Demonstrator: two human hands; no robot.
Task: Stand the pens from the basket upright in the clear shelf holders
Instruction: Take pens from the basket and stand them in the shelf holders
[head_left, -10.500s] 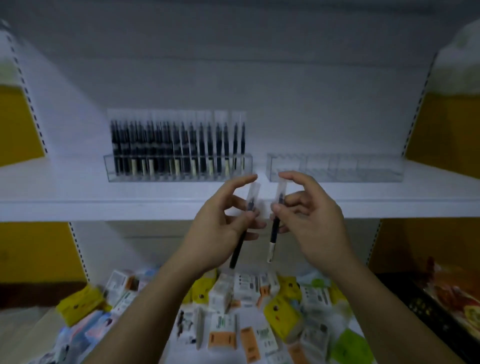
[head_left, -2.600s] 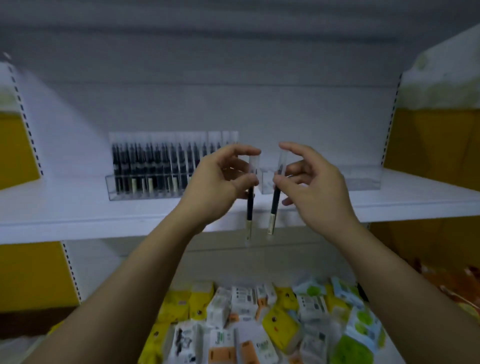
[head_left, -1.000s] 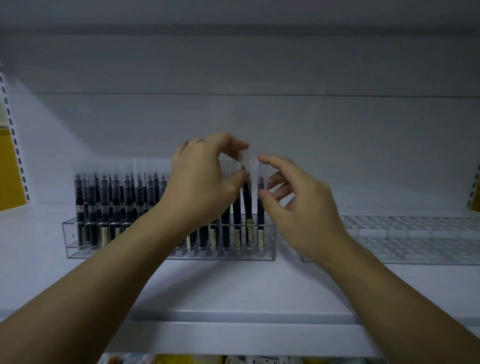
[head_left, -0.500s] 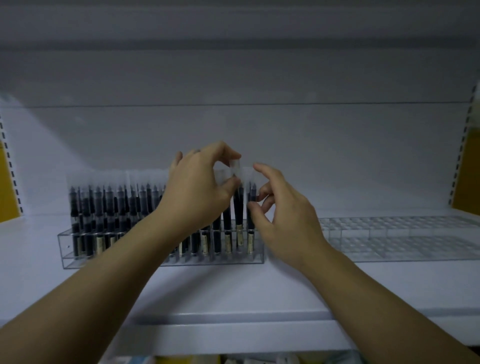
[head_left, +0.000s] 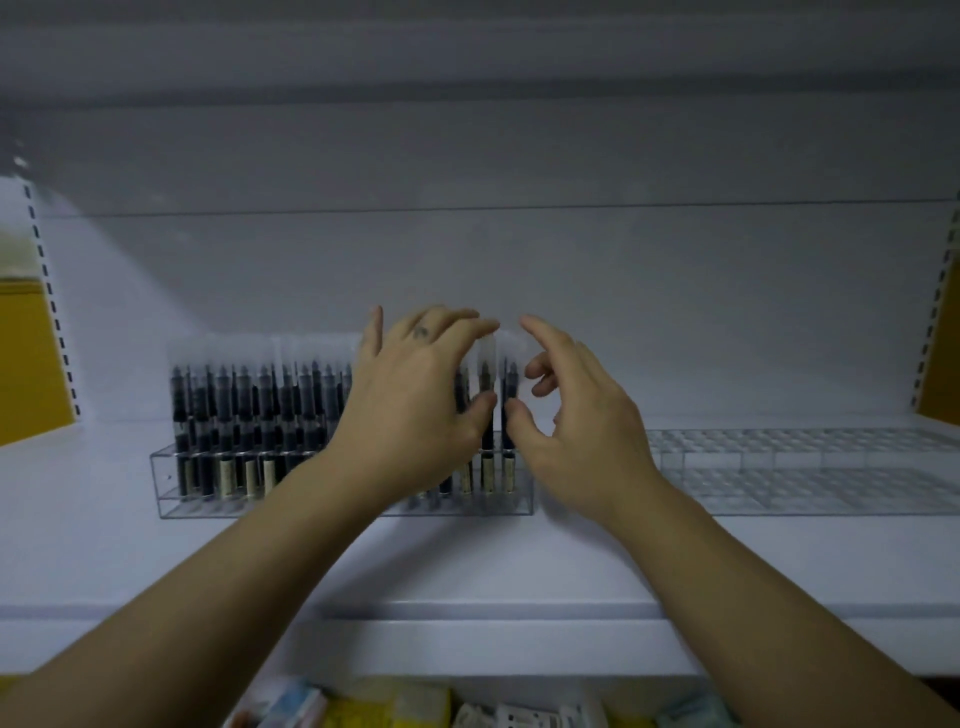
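Head view: left hand (head_left: 410, 410) and right hand (head_left: 576, 431) each pinch 1 pen (head_left: 487, 379) standing in the clear holder (head_left: 169, 483).

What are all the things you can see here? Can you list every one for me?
shelf: one, white, across the middle
full holder: one, clear, left on the shelf
pens: many, too crowded to count, black with clear caps, upright in the full holder
empty holder: one, clear, right on the shelf
panels: two, yellow, at the far left and far right edges
packets: several, yellow and white, blurry, along the bottom edge below the shelf
left hand: one, at the full holder's right end, thumb on a pen
right hand: one, just right of it, thumb on the last pen
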